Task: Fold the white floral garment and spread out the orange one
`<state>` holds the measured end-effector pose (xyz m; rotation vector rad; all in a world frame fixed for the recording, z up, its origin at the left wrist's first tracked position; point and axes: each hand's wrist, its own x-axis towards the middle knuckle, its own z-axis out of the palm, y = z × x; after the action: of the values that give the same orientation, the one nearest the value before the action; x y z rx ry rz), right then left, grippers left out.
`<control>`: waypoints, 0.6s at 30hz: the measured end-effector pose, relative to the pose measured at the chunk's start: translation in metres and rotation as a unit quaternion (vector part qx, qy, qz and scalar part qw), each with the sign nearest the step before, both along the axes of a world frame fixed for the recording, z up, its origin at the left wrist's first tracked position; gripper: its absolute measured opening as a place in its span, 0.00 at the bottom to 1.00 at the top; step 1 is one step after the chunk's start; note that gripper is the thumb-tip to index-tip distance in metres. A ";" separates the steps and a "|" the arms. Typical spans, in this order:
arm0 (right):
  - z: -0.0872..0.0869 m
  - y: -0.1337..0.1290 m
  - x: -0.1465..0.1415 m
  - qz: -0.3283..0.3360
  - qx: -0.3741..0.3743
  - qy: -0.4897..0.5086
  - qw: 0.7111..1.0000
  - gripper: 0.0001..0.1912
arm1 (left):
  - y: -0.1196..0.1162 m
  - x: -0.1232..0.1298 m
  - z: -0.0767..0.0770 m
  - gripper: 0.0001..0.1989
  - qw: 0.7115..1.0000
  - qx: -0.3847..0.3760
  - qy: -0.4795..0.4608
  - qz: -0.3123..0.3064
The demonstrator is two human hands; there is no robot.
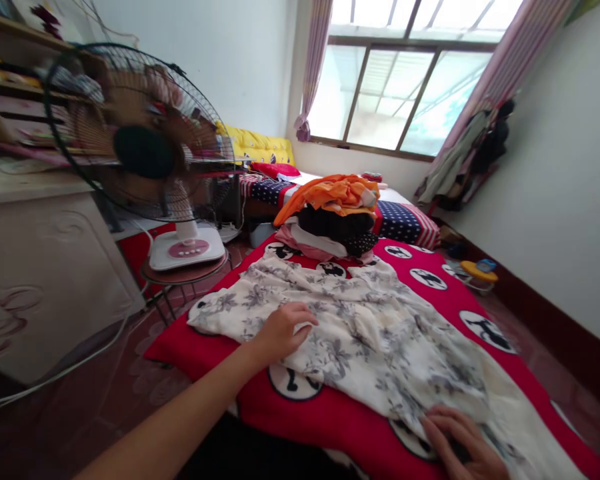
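Observation:
A white dress (345, 353) with a grey floral print lies spread and wrinkled across the red bed cover. My left hand (286, 330) rests over its near left part, fingers loosely bent and thumb apart, with no cloth visibly gripped. At the lower right, my right hand (463, 443) is at the near edge of the dress. Its fingertips and thumb come together on the cloth there. Beyond the dress stands a pile of folded clothes (330, 230), with an orange garment (335, 193) on top and black, white and pink ones under it.
The red bed cover (220, 360) has round white patches with black figures. To the left, a running fan (145, 150) stands on a round stool (185, 267), beside a pale cabinet (55, 280). Another bed (405, 223) lies under the window. Clothes (460, 157) hang on the right wall.

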<state>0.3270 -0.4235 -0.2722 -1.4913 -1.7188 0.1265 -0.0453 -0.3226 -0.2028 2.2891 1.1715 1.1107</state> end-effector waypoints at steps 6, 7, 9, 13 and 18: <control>0.017 -0.008 -0.020 -0.004 -0.031 0.027 0.999 0.14 | 0.040 0.033 -0.033 0.11 1.000 0.000 0.010 0.014; 0.018 -0.008 -0.021 -0.003 -0.032 0.032 0.999 0.15 | 0.041 0.032 -0.037 0.11 1.000 0.000 0.011 0.013; 0.021 -0.008 -0.024 -0.002 -0.033 0.042 0.999 0.15 | 0.041 0.029 -0.042 0.11 1.000 -0.001 0.003 0.005; 0.024 -0.009 -0.026 -0.008 -0.028 0.056 0.998 0.15 | 0.040 0.025 -0.041 0.10 1.000 -0.011 -0.018 -0.003; 0.023 -0.009 -0.026 -0.012 -0.029 0.059 0.998 0.14 | 0.042 0.026 -0.041 0.10 1.000 -0.021 -0.019 -0.001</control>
<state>0.3006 -0.4326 -0.2494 -1.5158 -1.6154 0.2485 -0.0196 -0.2807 -0.2438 2.2265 1.1675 1.1143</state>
